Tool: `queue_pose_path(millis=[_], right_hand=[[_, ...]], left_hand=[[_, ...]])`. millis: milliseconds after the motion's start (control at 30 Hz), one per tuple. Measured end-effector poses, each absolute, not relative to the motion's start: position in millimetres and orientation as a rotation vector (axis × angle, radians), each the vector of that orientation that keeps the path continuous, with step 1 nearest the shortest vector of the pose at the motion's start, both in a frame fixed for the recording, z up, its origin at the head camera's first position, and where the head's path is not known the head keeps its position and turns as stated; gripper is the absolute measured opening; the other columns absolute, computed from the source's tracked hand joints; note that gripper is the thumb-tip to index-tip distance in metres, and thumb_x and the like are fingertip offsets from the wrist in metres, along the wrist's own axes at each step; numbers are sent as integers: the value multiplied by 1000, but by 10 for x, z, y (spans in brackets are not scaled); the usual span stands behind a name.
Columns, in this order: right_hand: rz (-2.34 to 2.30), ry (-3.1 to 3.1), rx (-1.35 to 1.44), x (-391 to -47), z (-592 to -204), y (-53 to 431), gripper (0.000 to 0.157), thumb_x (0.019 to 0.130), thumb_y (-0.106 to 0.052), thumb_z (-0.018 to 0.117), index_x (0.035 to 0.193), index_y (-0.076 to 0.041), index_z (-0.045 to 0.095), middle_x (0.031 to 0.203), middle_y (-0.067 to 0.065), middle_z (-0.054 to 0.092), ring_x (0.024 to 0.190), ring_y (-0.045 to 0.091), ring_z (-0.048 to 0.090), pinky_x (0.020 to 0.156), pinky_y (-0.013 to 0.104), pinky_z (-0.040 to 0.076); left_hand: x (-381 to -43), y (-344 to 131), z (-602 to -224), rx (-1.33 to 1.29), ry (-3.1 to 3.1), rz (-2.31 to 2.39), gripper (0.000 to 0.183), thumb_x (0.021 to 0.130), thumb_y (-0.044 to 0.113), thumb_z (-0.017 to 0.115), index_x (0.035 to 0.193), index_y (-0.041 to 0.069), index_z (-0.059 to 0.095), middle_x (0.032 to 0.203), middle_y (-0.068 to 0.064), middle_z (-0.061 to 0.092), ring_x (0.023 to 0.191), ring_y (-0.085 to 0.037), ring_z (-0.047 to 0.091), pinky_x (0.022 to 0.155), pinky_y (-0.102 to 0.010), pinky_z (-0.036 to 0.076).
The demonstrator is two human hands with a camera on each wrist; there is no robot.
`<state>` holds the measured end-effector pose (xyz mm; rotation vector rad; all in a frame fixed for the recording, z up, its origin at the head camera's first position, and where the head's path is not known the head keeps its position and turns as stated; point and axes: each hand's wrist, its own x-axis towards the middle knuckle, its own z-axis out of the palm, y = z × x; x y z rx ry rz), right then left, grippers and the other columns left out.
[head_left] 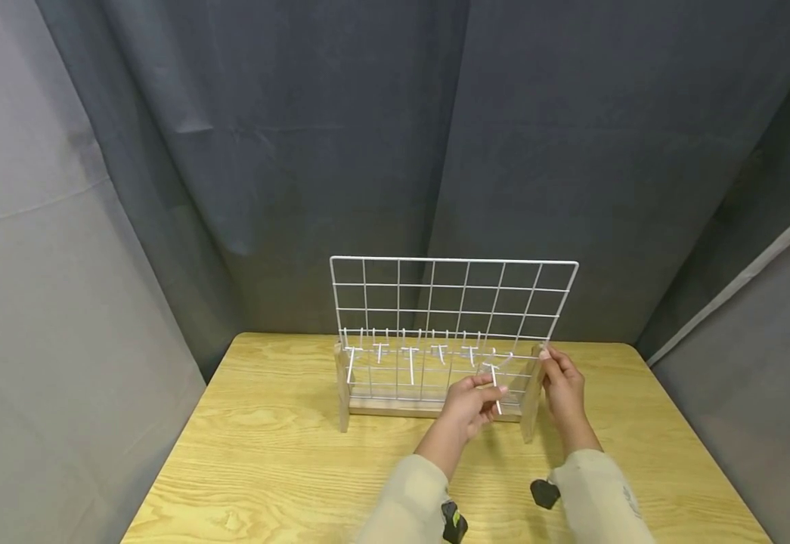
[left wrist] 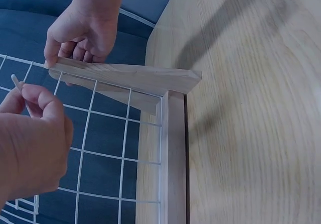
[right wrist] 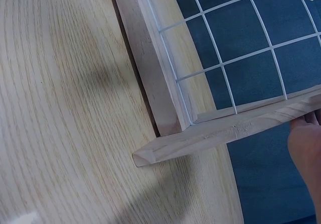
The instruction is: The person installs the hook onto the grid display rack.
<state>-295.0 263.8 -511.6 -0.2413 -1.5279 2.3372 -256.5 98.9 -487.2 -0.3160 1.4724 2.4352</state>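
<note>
In the head view a white wire grid panel (head_left: 454, 260) stands upright in a wooden base. My left hand (head_left: 468, 408) pinches a white wire hook (head_left: 495, 381) near the right end of the grid; its tip pokes out past the thumb and finger in the left wrist view. My right hand (head_left: 563, 385) grips the top of the right wooden side post (head_left: 533, 404), thumb on the near side. Most of that hand lies outside the right wrist view, which shows the post (right wrist: 225, 133) and the grid's lower corner.
Several more white hooks hang in a row along the grid, among them a long hook (head_left: 411, 366) near the middle. A left side post (head_left: 343, 397) supports the other end. Everything stands on a wood-grain table (head_left: 252, 453), with a dark curtain (head_left: 299, 166) behind.
</note>
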Motion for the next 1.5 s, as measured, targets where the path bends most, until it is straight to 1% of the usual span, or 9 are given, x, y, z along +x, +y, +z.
queue_pose_path(millis=[200,367,567,767,900,1133,1267,1400,1500], right_hand=[[2321,-1527,-222,-2971,-5110,2635,31,95,-5,51,124,6,51,102,-4,62,95,7,58,86,20,45],[2312,-1550,-214,-2987,-5099,2623,34,96,-5,50,127,9,46,98,-8,63,92,5,58,87,21,45],[2312,-1574,-218,-2985,-5081,2624,27,96,-4,49,122,4,51,97,-8,63,93,5,58,88,22,44],[2305,-1579,-214,-2982,-5072,2611,27,96,-2,47,122,7,51,97,-8,64,93,5,58,88,22,44],[2310,-1574,-224,-2964,-5071,2605,26,96,-5,49,120,4,53,97,-9,64,93,5,58,90,23,43],[2261,-1605,-155,-2927,-5099,2624,37,95,-10,53,125,11,46,103,-5,63,98,8,57,88,21,44],[2278,-1581,-140,-2926,-5104,2627,32,95,-9,54,122,9,51,103,-2,64,98,10,58,87,21,45],[2304,-1551,-192,-2930,-5091,2631,31,95,-8,53,122,7,51,101,-4,64,99,11,57,88,22,44],[2315,-1532,-217,-2930,-5099,2641,30,95,-6,53,122,6,52,101,-3,64,97,9,57,89,22,44]], left_hand=[[-2623,1045,-4778,-290,1361,2482,23,76,-8,69,95,2,61,76,-8,58,59,-11,49,51,-18,44],[-2665,1094,-4696,-324,1229,2528,22,77,-8,68,95,2,61,75,-6,59,58,-8,49,52,-17,44],[-2708,1137,-4618,-377,1149,2576,20,76,-7,68,92,3,61,74,-5,60,59,-8,50,54,-17,45],[-2753,1152,-4602,-412,1008,2605,16,78,-6,67,91,2,60,77,-5,58,60,-8,49,55,-16,44],[-2772,1163,-4631,-415,905,2610,13,81,-5,65,91,1,59,78,-5,56,61,-7,48,56,-15,43],[-2767,1213,-4711,-367,926,2582,8,84,-4,61,89,3,61,74,-3,55,61,-7,47,57,-17,42],[-2771,1226,-4756,-355,928,2582,8,86,-3,60,87,4,61,71,-1,53,58,-6,46,55,-16,40],[-2769,1236,-4762,-350,922,2587,12,86,-3,60,97,0,60,72,-1,53,58,-6,46,55,-15,40],[-2754,1242,-4765,-358,927,2587,15,85,-2,61,100,-1,59,73,-2,53,59,-6,46,56,-16,41]])
